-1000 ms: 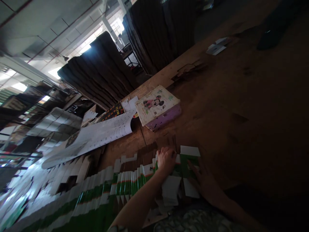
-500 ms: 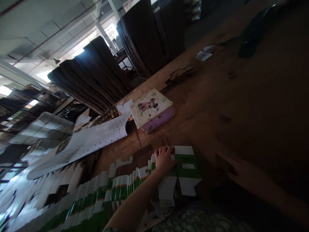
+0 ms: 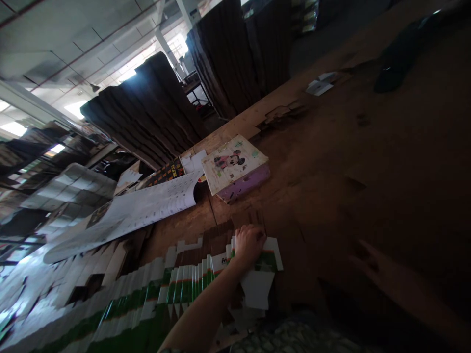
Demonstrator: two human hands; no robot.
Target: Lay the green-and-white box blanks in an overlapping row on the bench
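My left hand (image 3: 250, 243) is closed over the right end of a row of green-and-white folding cartons (image 3: 189, 284). Its fingers curl over the top edge of a flat green-and-white carton (image 3: 271, 260), partly hidden behind the hand. White carton flaps (image 3: 257, 288) stick out below the wrist. Off to the right, in deep shadow, my right hand (image 3: 370, 262) hovers apart from the cartons. Its thumb and forefinger look spread, with nothing visible between them, though the picture there is dim and smeared.
A worn box with a cartoon mouse on its lid (image 3: 235, 166) sits on the brown table (image 3: 309, 171) beyond the cartons. Left of it lies a large curled printed sheet (image 3: 158, 201). Folded white card (image 3: 321, 84) rests farther back. Tall dark stacks (image 3: 147, 98) stand behind the table.
The green-and-white carton that lay spread out right of my left hand is no longer there; a smaller part of a carton shows. My right hand has shifted slightly right.
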